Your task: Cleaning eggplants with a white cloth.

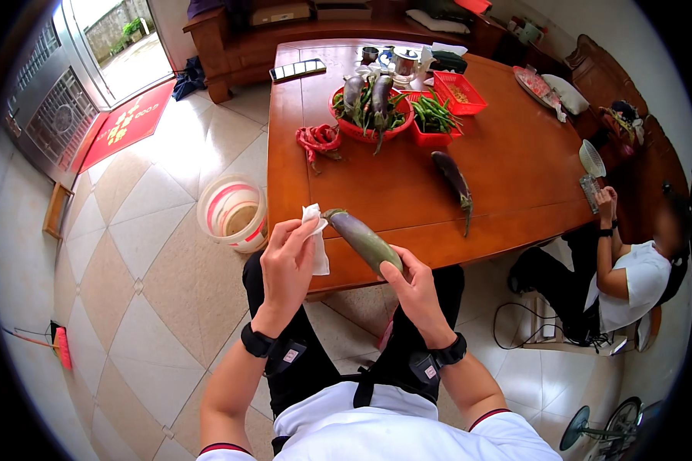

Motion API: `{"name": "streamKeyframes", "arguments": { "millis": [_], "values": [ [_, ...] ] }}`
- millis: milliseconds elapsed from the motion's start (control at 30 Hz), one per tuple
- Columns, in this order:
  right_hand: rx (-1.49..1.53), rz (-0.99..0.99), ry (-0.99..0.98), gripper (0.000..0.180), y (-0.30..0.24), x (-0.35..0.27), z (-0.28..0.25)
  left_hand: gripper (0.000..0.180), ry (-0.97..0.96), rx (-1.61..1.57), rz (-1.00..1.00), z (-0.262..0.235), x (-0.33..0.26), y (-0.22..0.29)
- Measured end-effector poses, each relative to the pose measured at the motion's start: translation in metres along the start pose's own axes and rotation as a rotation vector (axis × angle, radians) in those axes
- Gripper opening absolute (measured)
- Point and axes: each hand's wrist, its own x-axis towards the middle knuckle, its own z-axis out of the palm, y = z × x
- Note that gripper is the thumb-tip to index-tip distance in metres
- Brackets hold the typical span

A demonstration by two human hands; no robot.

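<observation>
My right hand (417, 286) grips the thick lower end of an eggplant (361, 240), purple shading to green, held tilted over the table's near edge. In my left hand (287, 257) a white tissue (320, 255) is pinched against the eggplant's stem end. Another dark eggplant (452, 178) lies on the wooden table (346, 184), beyond my right hand. Farther back, a red basket (370, 135) holds two more eggplants and green peppers. Long red peppers (318, 141) lie in a pile to its left. Green beans or thin peppers (436, 115) fill a small red basket to its right.
A phone (297, 70) and a lidded cup (405, 61) stand toward the table's far side. A red tray (460, 93) sits behind the beans. On the floor at left is a plastic bucket (232, 213). At right a seated person (630, 273) holds something at the table's edge.
</observation>
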Motion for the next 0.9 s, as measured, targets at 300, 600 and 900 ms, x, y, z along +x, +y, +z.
{"name": "streamKeyframes", "arguments": {
  "millis": [300, 600, 900],
  "values": [
    [0.279, 0.064, -0.106, 0.046, -0.019, -0.011, 0.009, 0.026, -0.069, -0.074, 0.149, 0.014, 0.002, 0.035],
    [0.271, 0.122, -0.141, 0.040, -0.013, -0.010, 0.012, 0.023, -0.077, -0.120, 0.111, 0.020, -0.011, 0.035],
    [0.365, 0.183, -0.131, 0.041, -0.007, -0.011, 0.013, 0.026, -0.072, -0.065, 0.173, 0.020, -0.012, 0.024]
  ]
}}
